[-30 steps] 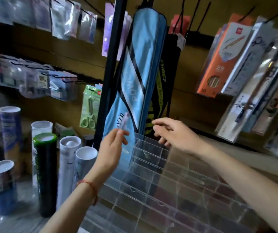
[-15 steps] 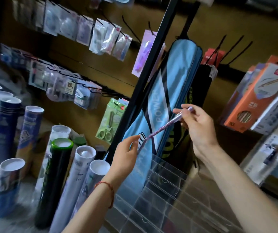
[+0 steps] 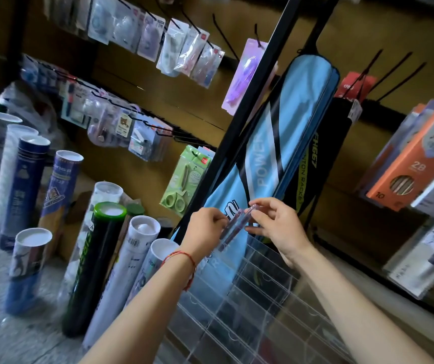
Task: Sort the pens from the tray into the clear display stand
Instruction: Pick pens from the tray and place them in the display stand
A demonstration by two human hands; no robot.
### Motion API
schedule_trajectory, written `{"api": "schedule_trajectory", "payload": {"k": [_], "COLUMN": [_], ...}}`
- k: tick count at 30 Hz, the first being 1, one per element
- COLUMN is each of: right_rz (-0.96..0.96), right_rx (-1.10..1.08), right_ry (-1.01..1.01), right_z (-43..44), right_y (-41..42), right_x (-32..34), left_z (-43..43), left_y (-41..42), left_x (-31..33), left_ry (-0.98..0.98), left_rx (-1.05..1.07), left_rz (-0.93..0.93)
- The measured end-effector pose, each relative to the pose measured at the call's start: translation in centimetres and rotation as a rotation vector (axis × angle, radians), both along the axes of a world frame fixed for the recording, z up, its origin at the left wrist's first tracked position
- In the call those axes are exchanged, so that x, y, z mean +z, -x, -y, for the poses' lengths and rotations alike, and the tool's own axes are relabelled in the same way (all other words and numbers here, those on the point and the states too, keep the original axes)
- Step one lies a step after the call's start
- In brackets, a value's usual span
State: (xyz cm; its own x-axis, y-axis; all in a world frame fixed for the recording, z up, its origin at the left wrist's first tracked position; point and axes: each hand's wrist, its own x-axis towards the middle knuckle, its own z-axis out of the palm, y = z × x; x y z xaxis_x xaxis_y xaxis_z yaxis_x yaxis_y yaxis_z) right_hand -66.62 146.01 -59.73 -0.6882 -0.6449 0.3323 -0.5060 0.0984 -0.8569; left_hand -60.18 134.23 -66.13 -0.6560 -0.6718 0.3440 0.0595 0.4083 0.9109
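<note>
Left hand (image 3: pixel 205 228) grip mid pen (image 3: pixel 233 229), right hand (image 3: pixel 277 228) top

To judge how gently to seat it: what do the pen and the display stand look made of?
The display stand: clear, glossy rigid plastic, probably acrylic; the racket bag shows through its dividers and edges catch light. The pen: seemingly plastic, a pinkish-purple patterned barrel with a clear end; blurred, so uncertain.

Stationery shop: pegboard hooks (image 3: pixel 158 128), packaged goods (image 3: pixel 184 52).

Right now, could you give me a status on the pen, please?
Left hand and right hand both pinch the pen, tilted, over the clear display stand. Not slotted yet. Nothing blocking.
</note>
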Motion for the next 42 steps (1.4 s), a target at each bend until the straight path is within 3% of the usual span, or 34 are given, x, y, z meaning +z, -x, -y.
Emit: {"api": "schedule_trajectory", "payload": {"k": [7, 19, 24, 27, 33, 35, 39, 42], "right_rz": [0.132, -0.178, -0.041, -0.047, -0.345, -0.361, -0.265, -0.316], "right_rx": [-0.036, -0.176, -0.15, -0.134, -0.169, -0.142, -0.121, -0.156], "right_ry": [0.086, 0.011, 0.078, -0.03, -0.361, -0.393, -0.26, -0.149], "right_z": [1.1, 2.3, 2.0, 1.9, 2.2, 2.5, 2.7, 3.2], "right_y": [-0.1, -0.4, 0.0, 0.0, 0.4, 0.3, 0.1, -0.1], "right_x": [-0.9, -2.3, -2.2, -2.3, -3.0, -2.9, -2.3, -2.4], "left_z": [0.4, 0.4, 0.2, 0.1, 0.0, 0.1, 0.4, 0.5], "left_y": [0.0, 0.7, 0.7, 0.6, 0.7, 0.7, 0.5, 0.4], "left_x": [-0.7, -1.2, -1.2, -1.4, -1.0, -1.1, -1.3, -1.1], "left_ry": [-0.113, -0.108, -0.143, -0.158, -0.125, -0.144, -0.156, -0.159], "left_rx": [0.008, 0.052, 0.045, 0.054, 0.051, 0.042, -0.009, -0.019], "left_rz": [-0.052, -0.074, -0.098, -0.114, -0.124, -0.135, -0.134, -0.147]}}
